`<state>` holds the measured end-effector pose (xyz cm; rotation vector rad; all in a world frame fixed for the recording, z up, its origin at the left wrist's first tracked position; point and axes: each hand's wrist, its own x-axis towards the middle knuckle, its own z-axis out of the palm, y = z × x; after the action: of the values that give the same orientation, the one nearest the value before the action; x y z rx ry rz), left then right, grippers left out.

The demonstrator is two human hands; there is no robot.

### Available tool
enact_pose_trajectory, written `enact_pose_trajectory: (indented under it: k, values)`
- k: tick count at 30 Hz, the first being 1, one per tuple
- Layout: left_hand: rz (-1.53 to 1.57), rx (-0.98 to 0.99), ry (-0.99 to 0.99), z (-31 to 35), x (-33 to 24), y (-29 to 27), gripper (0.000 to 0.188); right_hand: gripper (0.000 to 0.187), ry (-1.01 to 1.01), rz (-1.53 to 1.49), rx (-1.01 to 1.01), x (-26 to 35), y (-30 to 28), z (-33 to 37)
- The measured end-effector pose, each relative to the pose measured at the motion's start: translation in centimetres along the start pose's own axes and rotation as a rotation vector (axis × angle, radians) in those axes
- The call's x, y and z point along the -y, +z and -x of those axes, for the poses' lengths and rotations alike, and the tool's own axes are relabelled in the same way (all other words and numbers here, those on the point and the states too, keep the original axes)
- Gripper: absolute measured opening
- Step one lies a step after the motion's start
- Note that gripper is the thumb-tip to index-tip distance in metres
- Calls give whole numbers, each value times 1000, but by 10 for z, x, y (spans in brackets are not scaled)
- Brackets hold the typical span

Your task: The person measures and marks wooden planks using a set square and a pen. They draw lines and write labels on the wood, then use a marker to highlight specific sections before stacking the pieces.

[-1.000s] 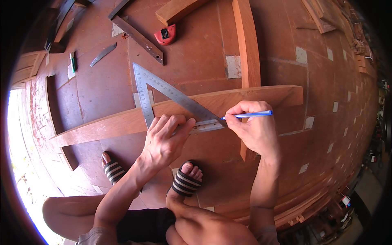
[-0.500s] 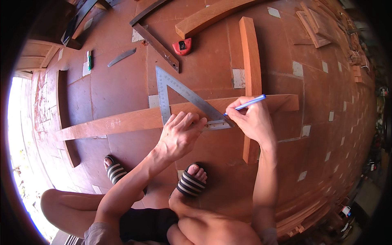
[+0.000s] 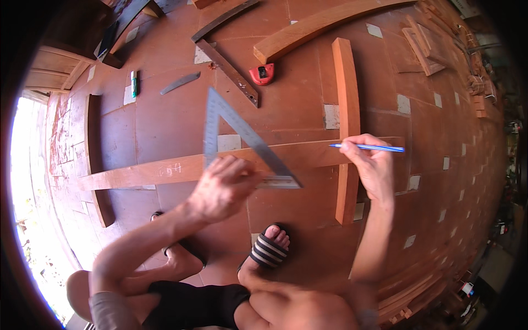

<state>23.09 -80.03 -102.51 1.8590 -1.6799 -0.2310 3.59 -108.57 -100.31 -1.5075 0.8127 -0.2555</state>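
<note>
A long wooden beam lies crosswise before me, resting on a dark wooden piece at the left and an orange-brown wooden block at the right. My left hand, slightly blurred, grips a metal triangular set square by its thick edge, over the middle of the beam. In my right hand is a blue-and-white pen, pinched between thumb and fingers. Its tip points left, above the beam near the crossing with the block. Chalk-like marks show on the beam's left part.
Beyond the beam lie a red tape measure, a dark L-shaped carpenter's square, a grey blade, a green marker and a thick timber. My sandalled foot is close to the beam. Wood pieces lie far right.
My left hand has shifted the set square left along the beam. My right hand has moved right, away from the square, and the pen now lies nearly level. The whole view has shifted slightly.
</note>
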Motion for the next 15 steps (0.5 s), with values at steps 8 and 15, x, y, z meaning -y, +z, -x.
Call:
enact_pose_trajectory:
  k: [8, 15]
  values:
    - [-449, 37, -239, 105, 82, -236, 39, 12, -236, 301, 136, 111, 44, 2]
    - [-358, -38, -268, 196, 98, -221, 37, 10, -381, 617, 344, 187, 138, 7]
